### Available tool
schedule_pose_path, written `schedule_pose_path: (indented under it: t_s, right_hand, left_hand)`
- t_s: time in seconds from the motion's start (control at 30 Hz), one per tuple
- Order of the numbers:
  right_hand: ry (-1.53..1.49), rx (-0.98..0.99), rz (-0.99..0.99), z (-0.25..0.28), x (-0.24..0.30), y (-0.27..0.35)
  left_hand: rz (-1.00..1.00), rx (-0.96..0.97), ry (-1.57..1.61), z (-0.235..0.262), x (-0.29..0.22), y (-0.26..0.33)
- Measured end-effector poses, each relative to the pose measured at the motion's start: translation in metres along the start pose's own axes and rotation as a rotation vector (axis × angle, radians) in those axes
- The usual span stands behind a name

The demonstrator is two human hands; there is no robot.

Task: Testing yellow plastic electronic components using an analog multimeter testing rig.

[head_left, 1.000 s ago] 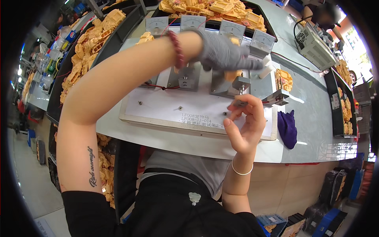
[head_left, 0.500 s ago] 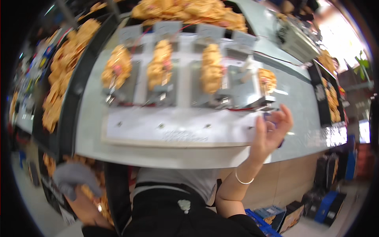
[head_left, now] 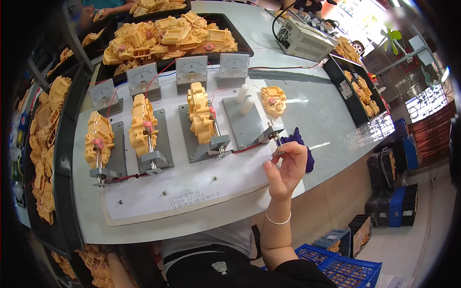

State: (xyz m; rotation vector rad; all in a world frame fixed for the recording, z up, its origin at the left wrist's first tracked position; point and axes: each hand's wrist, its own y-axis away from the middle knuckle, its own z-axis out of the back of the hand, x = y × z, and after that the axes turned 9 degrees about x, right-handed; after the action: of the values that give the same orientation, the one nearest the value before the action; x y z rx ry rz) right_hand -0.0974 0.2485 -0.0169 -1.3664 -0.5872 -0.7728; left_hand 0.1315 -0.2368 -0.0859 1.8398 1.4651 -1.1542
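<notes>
My right hand [head_left: 287,168], a bracelet at its wrist, is curled at the metal clamp [head_left: 273,132] of the rightmost test station, its fingers closed on the clamp's end. That station's grey plate [head_left: 240,127] bears two white pegs [head_left: 247,105] and no gearbox. Yellow plastic gearboxes with pink gears sit on the other three stations: left [head_left: 98,139], second [head_left: 142,125] and third [head_left: 200,113]. Another yellow gearbox [head_left: 273,101] lies flat beside the pegs. My left forearm [head_left: 120,271] reaches into a bin of yellow parts below the table edge, which hides the hand.
Dial meters [head_left: 191,72] stand behind the stations on a white board [head_left: 192,192]. Black trays of yellow parts flank the table at the back [head_left: 247,48], left [head_left: 67,158] and right [head_left: 343,89]. A power supply [head_left: 305,41] stands far right. Crumpled purple cloth [head_left: 309,158] lies behind my right hand.
My right hand has gone from spread fingers beside the clamp to closed on its end. My left hand, in a grey glove, has gone down out of sight. The view has turned.
</notes>
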Motion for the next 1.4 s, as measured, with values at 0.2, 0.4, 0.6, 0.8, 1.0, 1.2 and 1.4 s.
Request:
schedule_pose_path:
  t_s: [0.2,0.4,0.6,0.8,1.0,1.2,1.4]
  right_hand:
    - [-0.046,0.032,-0.031,-0.001,0.002,0.001]
    - [-0.123,0.035,-0.064,-0.001,0.005,0.000]
    - [-0.123,0.038,-0.061,0.000,0.002,-0.001]
    - [-0.124,0.064,-0.051,0.004,0.000,-0.002]
    - [-0.101,0.069,-0.031,0.005,0.002,0.000]
    - [-0.123,0.086,-0.030,-0.005,-0.002,0.004]
    - [-0.175,0.031,0.036,0.013,-0.013,0.003]
  left_hand:
    - [-0.072,-0.019,0.135,0.015,0.016,-0.012]
    - [-0.131,-0.085,0.240,0.020,0.018,-0.006]
    - [-0.193,-0.164,0.342,0.018,0.019,0.000]
    - [-0.252,-0.249,0.462,0.010,0.028,0.007]
    - [-0.324,-0.335,0.590,-0.002,0.044,0.014]
    - [-0.430,-0.498,0.667,-0.031,0.048,0.062]
    - [-0.483,-0.196,0.088,-0.101,-0.015,0.063]
